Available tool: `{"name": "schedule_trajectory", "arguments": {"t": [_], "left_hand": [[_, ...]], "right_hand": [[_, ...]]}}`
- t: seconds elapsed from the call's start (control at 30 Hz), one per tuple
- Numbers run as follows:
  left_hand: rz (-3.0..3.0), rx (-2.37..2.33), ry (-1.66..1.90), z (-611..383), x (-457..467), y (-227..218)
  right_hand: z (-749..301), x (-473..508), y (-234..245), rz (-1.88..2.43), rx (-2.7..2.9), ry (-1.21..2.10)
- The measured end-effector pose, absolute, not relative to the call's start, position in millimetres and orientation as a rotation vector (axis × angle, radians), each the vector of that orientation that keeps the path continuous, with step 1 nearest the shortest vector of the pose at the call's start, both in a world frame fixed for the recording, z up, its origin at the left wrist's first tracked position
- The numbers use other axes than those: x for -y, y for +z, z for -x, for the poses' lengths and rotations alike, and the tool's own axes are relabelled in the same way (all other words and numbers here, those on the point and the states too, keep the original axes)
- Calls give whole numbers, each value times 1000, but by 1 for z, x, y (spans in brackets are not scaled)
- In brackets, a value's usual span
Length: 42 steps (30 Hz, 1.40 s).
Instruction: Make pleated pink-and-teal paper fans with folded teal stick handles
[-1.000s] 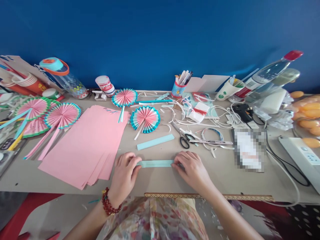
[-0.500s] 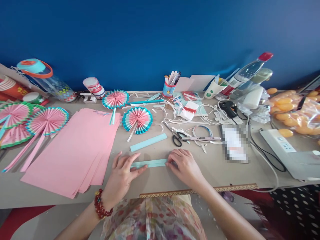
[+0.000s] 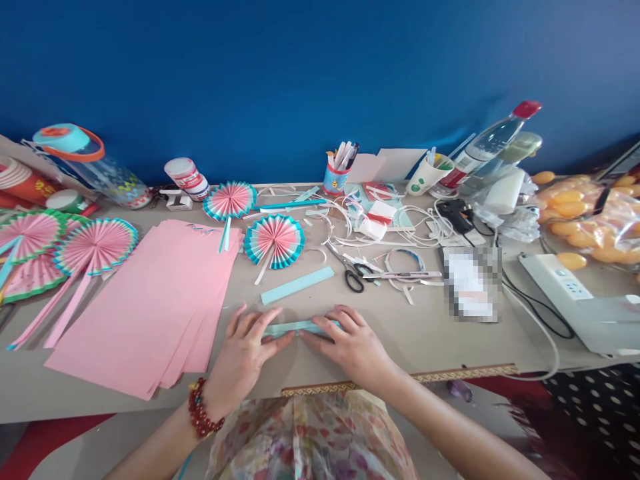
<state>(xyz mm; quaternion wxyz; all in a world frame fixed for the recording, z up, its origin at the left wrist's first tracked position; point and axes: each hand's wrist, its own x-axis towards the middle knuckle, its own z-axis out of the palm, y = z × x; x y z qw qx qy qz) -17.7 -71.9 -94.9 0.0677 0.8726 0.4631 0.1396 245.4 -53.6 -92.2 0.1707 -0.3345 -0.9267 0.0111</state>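
A light blue paper strip lies near the table's front edge, between both hands. My left hand rests on its left end with the fingers spread and pressing down. My right hand covers the right part of the strip, fingers stretched flat along it. A second light blue strip lies just behind, untouched. A red bead bracelet is on my left wrist.
A stack of pink paper sheets lies to the left. Folded pink-and-teal paper fans sit behind, and more at the far left. Scissors, paper scraps, a pen cup, cups, bottles, a power strip and bagged oranges crowd the back and right.
My right hand has slid left along the blue strip toward my left hand, covering more of it. My left hand opened its fingers flatter. The view shifted slightly right.
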Motion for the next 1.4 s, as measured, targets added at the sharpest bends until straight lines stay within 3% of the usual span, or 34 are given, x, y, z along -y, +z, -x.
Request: {"name": "schedule_trajectory", "arguments": {"t": [0.57, 0.73, 0.9, 1.3, 1.4], "left_hand": [[-2652, -1380, 409, 20, 71, -96], [-2648, -1392, 402, 19, 71, -94], [-2692, -1416, 356, 18, 71, -93], [-2649, -1531, 239, 57, 104, -88], [-2626, -1585, 374, 63, 112, -85]], "right_hand": [[-327, 63, -82, 1150, 2636, 139], [-301, 68, -75, 1127, 2428, 111], [-257, 62, -81, 902, 2670, 250], [-251, 60, -91, 945, 2698, 282], [-249, 61, -92, 961, 2676, 262]]}}
